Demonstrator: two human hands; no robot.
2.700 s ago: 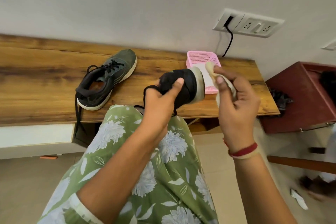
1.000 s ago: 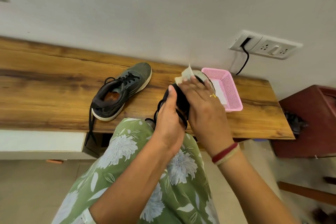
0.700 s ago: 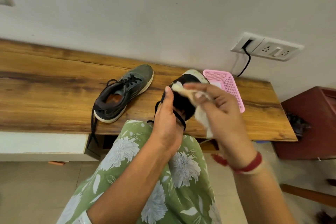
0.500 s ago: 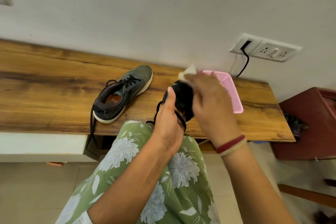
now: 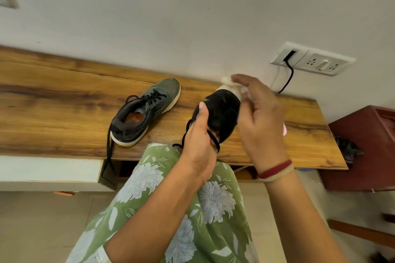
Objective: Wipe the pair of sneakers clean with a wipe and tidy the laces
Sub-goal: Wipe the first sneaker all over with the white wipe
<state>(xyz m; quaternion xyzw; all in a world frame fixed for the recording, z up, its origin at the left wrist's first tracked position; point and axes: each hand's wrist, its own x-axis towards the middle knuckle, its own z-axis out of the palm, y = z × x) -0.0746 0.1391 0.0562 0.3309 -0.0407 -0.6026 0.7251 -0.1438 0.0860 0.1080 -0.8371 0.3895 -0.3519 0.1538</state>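
black sneaker (image 5: 222, 113), gripped by the left hand (image 5: 198, 151) above the desk's (image 5: 53, 102) front edge, gets its toe rim rubbed with the wipe (image 5: 229, 82) pinched in the right hand (image 5: 258, 117). the other sneaker (image 5: 147, 111) lies mid-desk, laces (image 5: 110, 151) dangling untidied: roughly half remains, i judge.

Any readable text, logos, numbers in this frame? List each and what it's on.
No legible text anywhere.
Held sneaker: small greenish mark by the left hand thumb, too small to read.
Second sneaker, on the bench: stripes only, no letters visible.
Switch plate: no readable markings.
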